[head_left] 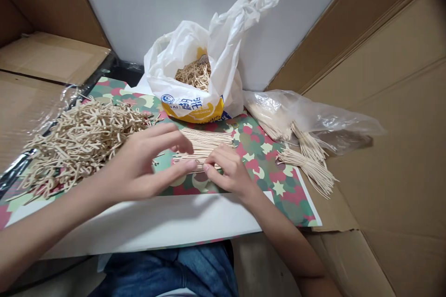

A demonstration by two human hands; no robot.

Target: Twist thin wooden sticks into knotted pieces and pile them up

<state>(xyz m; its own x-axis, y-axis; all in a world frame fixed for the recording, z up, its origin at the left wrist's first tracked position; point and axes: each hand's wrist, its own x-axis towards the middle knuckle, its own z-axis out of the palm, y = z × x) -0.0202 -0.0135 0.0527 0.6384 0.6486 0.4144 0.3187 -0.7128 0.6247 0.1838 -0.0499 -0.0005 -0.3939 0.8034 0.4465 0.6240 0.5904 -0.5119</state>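
A row of thin pale strips (205,139) lies side by side on the camouflage-patterned sheet in front of me. My left hand (149,158) hovers over the row's left end, thumb and fingers apart, with nothing held between them. At the near edge of the row, my right hand (230,167) has its thumb and fingers pinched together on a thin pale strip, most of it hidden by the fingers. The left thumb tip is close to the right fingertips. Left of my hands is a tangled heap of curled pale strips (83,139).
A white plastic bag (188,106) holding short pale pieces stands behind the row. On the right lie tied bundles of strips (310,169) beside a clear plastic bag (334,120). Cardboard walls (393,116) rise on both sides. The patterned sheet (278,188) has a white strip along its front.
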